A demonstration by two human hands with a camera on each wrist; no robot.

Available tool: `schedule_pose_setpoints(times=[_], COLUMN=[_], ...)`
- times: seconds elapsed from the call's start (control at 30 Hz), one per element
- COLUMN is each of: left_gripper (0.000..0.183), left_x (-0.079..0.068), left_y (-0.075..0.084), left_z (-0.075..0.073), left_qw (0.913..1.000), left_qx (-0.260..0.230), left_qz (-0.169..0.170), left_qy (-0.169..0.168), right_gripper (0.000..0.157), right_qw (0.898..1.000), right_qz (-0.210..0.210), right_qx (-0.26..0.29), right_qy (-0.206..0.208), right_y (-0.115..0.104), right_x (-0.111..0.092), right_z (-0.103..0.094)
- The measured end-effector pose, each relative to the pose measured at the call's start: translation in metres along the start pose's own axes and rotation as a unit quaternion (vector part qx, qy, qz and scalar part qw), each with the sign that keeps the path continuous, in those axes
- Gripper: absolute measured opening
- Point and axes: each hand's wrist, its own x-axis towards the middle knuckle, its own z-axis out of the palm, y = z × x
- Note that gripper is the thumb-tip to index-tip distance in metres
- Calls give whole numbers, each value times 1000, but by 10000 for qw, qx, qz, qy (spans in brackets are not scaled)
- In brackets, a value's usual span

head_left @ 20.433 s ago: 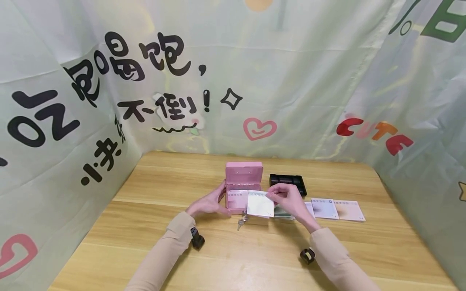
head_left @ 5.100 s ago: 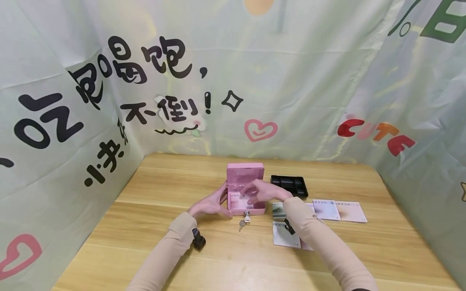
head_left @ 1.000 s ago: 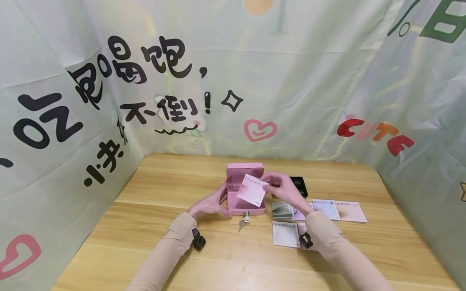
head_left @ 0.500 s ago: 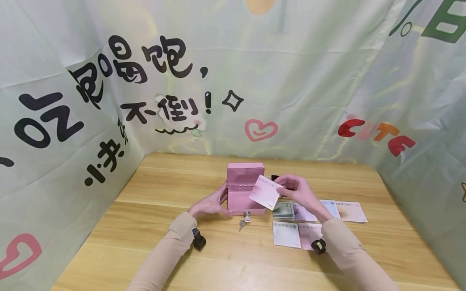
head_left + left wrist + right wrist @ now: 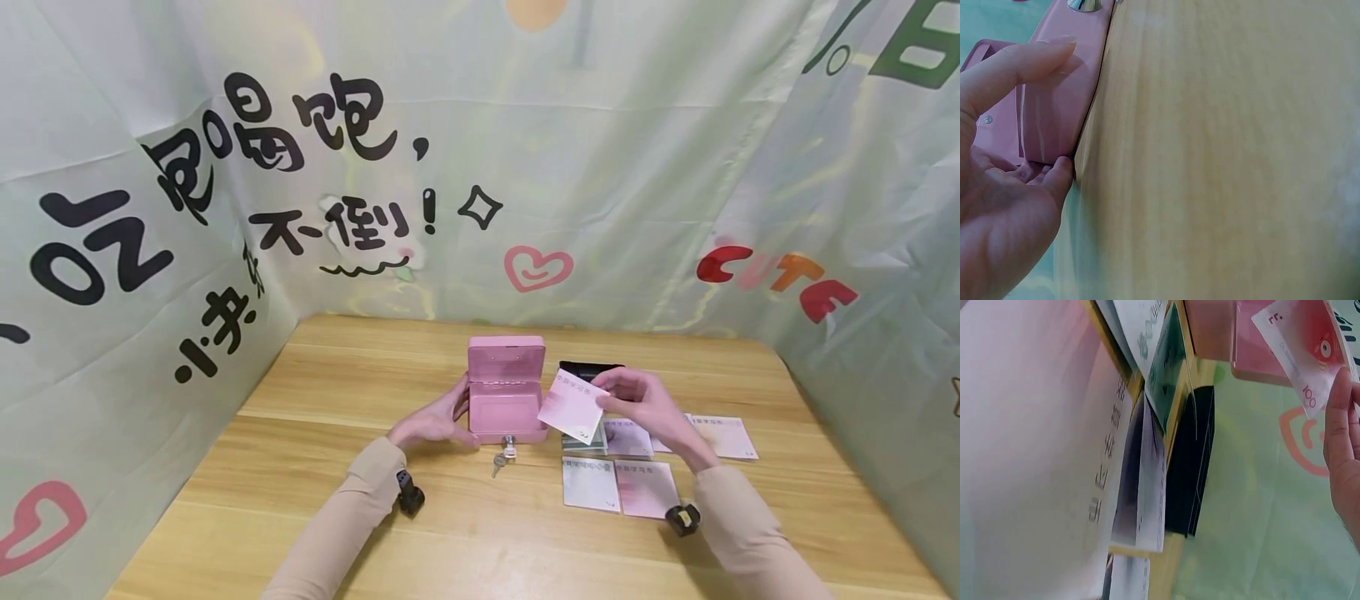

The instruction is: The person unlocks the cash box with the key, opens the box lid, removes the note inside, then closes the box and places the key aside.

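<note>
A pink cash box stands with its lid raised, its inside bare pink. My left hand grips the box's left side; in the left wrist view the thumb lies along the front wall and the fingers bend round the corner. A key hangs from the lock at the front. Right of the box, my right hand pinches pink banknotes by their right edge, raised and tilted above the green banknotes. A printed 100 shows on them in the right wrist view.
Behind the right hand lies a black tray, partly hidden. A back row holds purple and peach banknotes, with others under the hand. In front lie pale blue-green and pink banknotes. Printed cloth encloses the table.
My right hand has lifted the pink banknotes out of the cash box and carried them right, over the green ones. The left hand has stayed on the box.
</note>
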Motion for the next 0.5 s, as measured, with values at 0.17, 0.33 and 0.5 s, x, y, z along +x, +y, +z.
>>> schedule_pose_setpoints(times=[0.17, 0.33, 0.5], left_gripper=[132, 133, 134], left_x=[0, 0, 1], left_y=[1, 0, -1], left_z=[1, 1, 0], left_qw=[9999, 9998, 9999], left_qx=[55, 71, 14], left_qz=[-107, -190, -110], left_qy=[42, 77, 72], right_gripper=[30, 30, 29], right_qw=[9999, 9998, 9996], right_qz=[-127, -171, -7], right_qx=[-98, -121, -287], right_qy=[-10, -19, 20], right_y=[2, 6, 16], right_x=[-8, -20, -31], right_z=[-9, -21, -41])
